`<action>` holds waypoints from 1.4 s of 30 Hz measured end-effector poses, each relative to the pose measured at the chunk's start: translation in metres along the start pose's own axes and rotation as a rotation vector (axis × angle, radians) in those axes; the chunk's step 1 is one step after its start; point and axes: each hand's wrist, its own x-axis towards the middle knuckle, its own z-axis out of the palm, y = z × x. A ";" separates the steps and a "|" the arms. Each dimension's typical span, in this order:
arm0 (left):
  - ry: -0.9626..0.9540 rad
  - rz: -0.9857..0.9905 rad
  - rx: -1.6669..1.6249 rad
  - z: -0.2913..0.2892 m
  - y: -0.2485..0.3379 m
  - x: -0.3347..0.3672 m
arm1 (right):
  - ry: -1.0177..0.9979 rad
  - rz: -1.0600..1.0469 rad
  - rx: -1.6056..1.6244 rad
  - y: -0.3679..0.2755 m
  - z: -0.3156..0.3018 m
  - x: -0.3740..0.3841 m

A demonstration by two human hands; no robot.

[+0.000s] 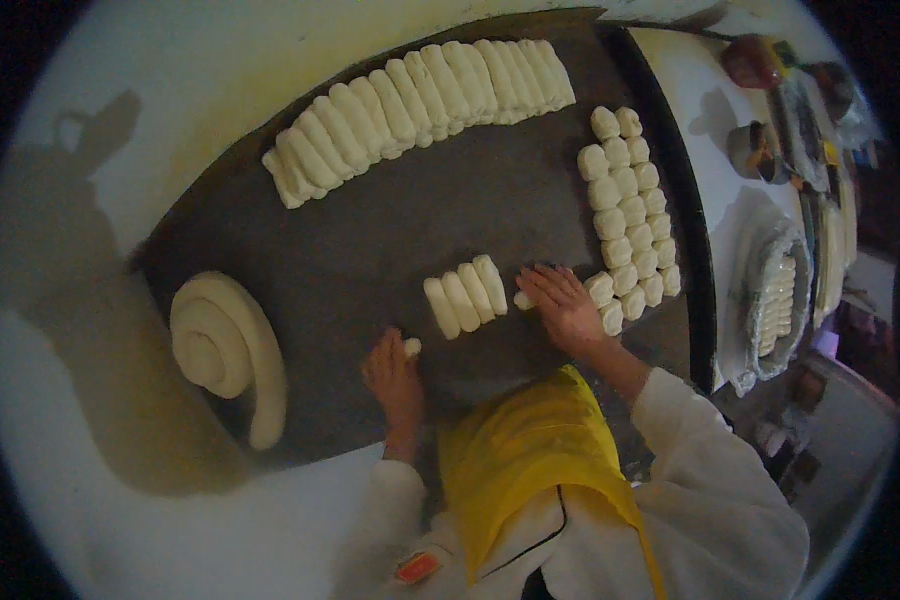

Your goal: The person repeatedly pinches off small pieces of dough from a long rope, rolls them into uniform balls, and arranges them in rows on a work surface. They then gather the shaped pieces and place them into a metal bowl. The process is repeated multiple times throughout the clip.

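My left hand (392,378) is low on the dark work surface, its fingers closed round a small dough piece (412,347) whose pale end shows at the right. My right hand (568,312) curves over another dough piece (523,300); only the tip shows beside the fingers. Between the hands lie several short dough rolls (465,297) side by side. Right of my right hand, small round dough pieces (632,210) stand in close columns. A long row of dough rolls (420,105) is packed together along the far edge.
A thick coiled rope of dough (215,340) lies at the left of the dark board (370,235). Beyond the board's raised black edge (675,150) stands a plastic-wrapped tray (778,300) of pale pieces. A metal cup (755,152) stands farther back. A yellow apron (530,440) covers my front.
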 end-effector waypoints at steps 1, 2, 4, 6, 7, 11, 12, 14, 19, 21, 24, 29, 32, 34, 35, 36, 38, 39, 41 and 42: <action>0.050 -0.065 -0.115 0.004 0.006 -0.010 | -0.032 0.033 0.084 0.002 -0.002 -0.010; 0.174 -0.172 -0.234 0.011 0.015 -0.009 | 0.012 0.081 0.180 0.002 -0.003 -0.010; 0.152 -0.390 -0.485 0.027 0.038 0.009 | 0.118 0.410 0.480 -0.005 0.002 0.008; 0.263 -0.511 -0.677 0.047 0.066 0.041 | 0.278 0.524 0.579 -0.027 0.018 0.035; 0.346 -0.502 -0.741 0.054 0.079 0.053 | 0.342 0.467 0.523 -0.041 0.029 0.044; 0.259 -0.530 -0.444 0.042 0.110 0.070 | 0.333 0.395 0.614 -0.044 0.046 0.044; 0.368 -0.373 -0.426 0.034 0.118 0.076 | 0.372 0.281 0.573 -0.025 0.040 0.041; 0.622 -0.262 -0.416 0.023 0.145 0.101 | 0.428 0.104 0.462 0.036 0.010 0.040; -0.141 0.025 -0.870 0.068 0.276 0.254 | 0.766 0.460 0.166 0.215 -0.089 0.094; -0.190 -0.005 -0.721 0.107 0.330 0.308 | 0.583 0.532 0.238 0.254 -0.108 0.122; -0.056 -0.123 -0.489 0.145 0.384 0.338 | 0.280 0.588 0.395 0.281 -0.115 0.147; 0.024 -0.030 -1.081 0.102 0.403 0.317 | 0.306 0.588 0.673 0.281 -0.107 0.139; -0.075 -0.225 -1.718 0.038 0.369 0.292 | 0.480 0.541 1.109 0.264 -0.117 0.124; -0.196 -0.231 -2.193 -0.002 0.320 0.262 | 0.584 0.449 1.597 0.238 -0.128 0.116; -0.194 -0.241 -2.375 -0.017 0.285 0.244 | 0.633 0.404 1.870 0.221 -0.132 0.114; -0.211 -0.390 -2.310 -0.028 0.248 0.222 | 0.585 0.381 2.222 0.203 -0.137 0.107; -0.142 -0.731 -2.136 -0.039 0.163 0.177 | 0.448 0.275 2.115 0.159 -0.134 0.106; -0.163 -0.795 -2.066 -0.038 0.120 0.157 | 0.461 0.400 1.959 0.138 -0.128 0.102; -0.289 -0.468 -2.176 -0.032 0.044 0.117 | 0.258 0.612 1.454 0.094 -0.105 0.091; -0.156 -0.604 -1.994 -0.027 0.015 0.097 | 0.361 0.498 1.106 0.073 -0.088 0.089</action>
